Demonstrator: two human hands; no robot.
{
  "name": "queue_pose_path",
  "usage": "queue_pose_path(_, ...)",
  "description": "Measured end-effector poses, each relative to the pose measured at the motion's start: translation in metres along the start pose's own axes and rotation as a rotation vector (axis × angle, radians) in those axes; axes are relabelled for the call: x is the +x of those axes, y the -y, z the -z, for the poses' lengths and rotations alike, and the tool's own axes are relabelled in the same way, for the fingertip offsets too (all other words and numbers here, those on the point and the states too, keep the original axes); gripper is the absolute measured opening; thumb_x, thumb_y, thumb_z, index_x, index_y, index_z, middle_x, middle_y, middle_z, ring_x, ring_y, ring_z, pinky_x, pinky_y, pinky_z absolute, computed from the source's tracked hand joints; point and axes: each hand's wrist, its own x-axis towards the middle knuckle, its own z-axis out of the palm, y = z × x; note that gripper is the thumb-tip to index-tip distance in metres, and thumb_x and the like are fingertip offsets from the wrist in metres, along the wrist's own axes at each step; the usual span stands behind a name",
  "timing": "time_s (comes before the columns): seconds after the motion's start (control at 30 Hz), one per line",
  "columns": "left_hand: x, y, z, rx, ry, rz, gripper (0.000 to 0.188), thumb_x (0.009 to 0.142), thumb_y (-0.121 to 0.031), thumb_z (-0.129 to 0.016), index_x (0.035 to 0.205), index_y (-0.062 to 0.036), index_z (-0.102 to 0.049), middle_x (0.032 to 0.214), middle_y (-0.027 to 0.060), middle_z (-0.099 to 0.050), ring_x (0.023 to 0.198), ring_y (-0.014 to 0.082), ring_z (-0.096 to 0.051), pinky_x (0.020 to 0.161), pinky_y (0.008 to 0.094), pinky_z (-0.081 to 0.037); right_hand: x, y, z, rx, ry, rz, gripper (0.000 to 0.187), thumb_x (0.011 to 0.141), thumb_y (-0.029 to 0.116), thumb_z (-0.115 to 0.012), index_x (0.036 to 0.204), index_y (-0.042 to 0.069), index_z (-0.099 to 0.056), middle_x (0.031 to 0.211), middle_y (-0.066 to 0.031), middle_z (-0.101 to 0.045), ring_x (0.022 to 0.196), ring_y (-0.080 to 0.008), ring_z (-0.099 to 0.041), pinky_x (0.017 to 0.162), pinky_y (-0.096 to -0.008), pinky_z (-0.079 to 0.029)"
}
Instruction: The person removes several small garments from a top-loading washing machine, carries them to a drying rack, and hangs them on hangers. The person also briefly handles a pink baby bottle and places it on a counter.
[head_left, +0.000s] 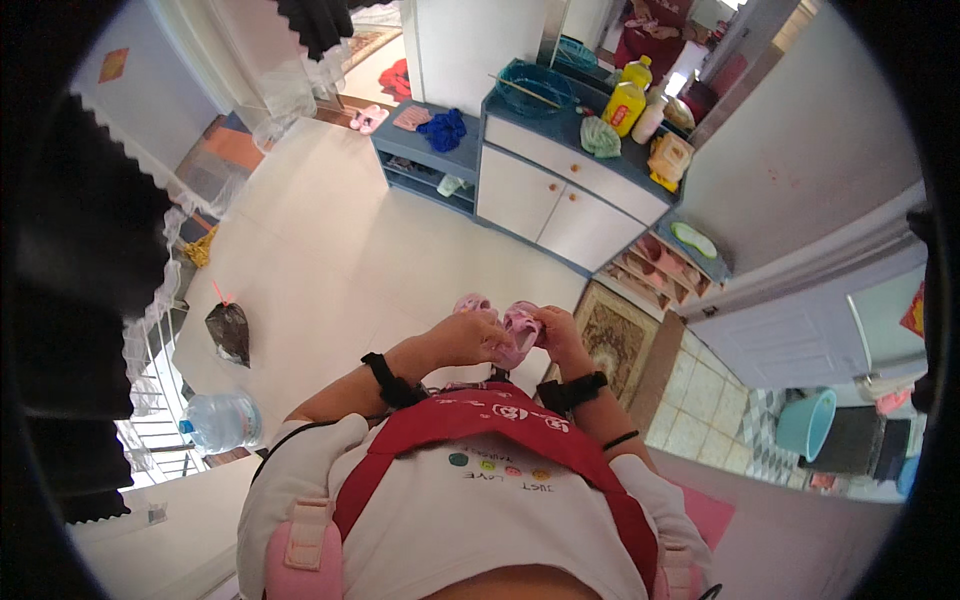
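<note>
Two small pink shoes, sandals or slippers by their look, are held up close in front of my red apron (470,410). My left hand (468,340) is closed around one pink shoe (472,302), which sticks out beyond the fingers; its lower part is hidden by the hand. My right hand (558,332) grips the side of the other pink shoe (521,328), its opening facing up. Fingertips of my left hand reach the near edge of this second shoe. Both wrists wear black straps.
Ahead stands a white cabinet (520,195) with a teal basin (535,88) and yellow bottles (625,108) on top. A low shoe rack (655,268) and patterned mat (612,335) lie to the right. A water jug (222,422) and black bag (229,332) sit at left.
</note>
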Motion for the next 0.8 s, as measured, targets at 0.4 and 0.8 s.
queue_pose_path(0.4,0.11,0.076,0.048,-0.265,-0.348,0.589,0.045,0.075,-0.023,-0.066,0.112,-0.0097,-0.042,0.075,0.0119,-0.06,0.069,0.0196,-0.06,0.063,0.0309,-0.048,0.148,0.128,0.001,-0.09,0.198,-0.026,0.016,0.082,0.018,-0.053,0.081,0.003,-0.057,0.075,-0.0061,-0.058,0.064,-0.016,-0.06,0.056,-0.0325,-0.052)
queue_pose_path(0.8,0.147,0.163,0.151,-0.394,-0.346,0.239,0.028,0.074,-0.017,-0.064,0.1,-0.0065,-0.062,0.091,0.0118,-0.063,0.074,0.0169,-0.058,0.068,0.026,-0.047,0.227,0.169,-0.032,-0.093,0.162,-0.04,0.021,0.081,0.017,-0.052,0.09,-0.001,-0.059,0.085,-0.009,-0.062,0.073,-0.0172,-0.061,0.066,-0.0304,-0.052)
